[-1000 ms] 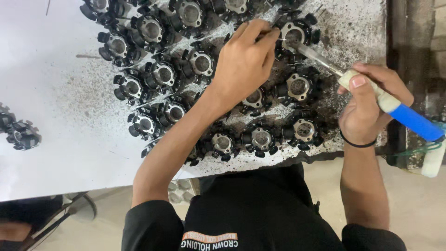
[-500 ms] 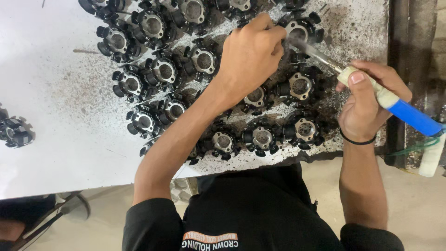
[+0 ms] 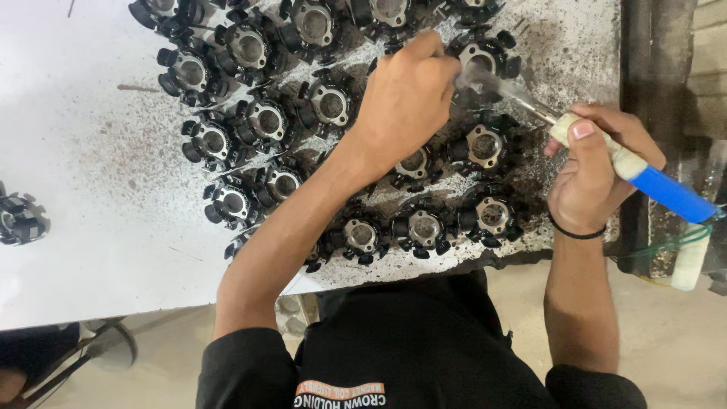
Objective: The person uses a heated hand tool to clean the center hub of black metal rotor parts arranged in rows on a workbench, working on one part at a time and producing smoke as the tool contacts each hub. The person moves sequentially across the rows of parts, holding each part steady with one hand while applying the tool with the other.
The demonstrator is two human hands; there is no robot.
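My left hand [image 3: 409, 98] reaches across the white table [image 3: 91, 250] and pinches at a black star-shaped wound part with a metal hub [image 3: 485, 57] near the far right. My right hand [image 3: 598, 167] grips a pen-like tool with a pale taped grip and blue handle [image 3: 670, 193]. Its thin metal tip touches that same part just beside my left fingertips. Whether my left fingers hold a wire or only press on the part is too small to tell.
Several more black wound parts [image 3: 326, 102] lie in rows over the table, with dark specks between them. One lone part [image 3: 19, 220] sits at the left edge. A dark metal beam [image 3: 644, 76] borders the table on the right; a white tube [image 3: 689, 261] and green wire hang below it.
My left hand has edged slightly up and right along the part. The tool stays angled at the same part, and the view has drifted a little.
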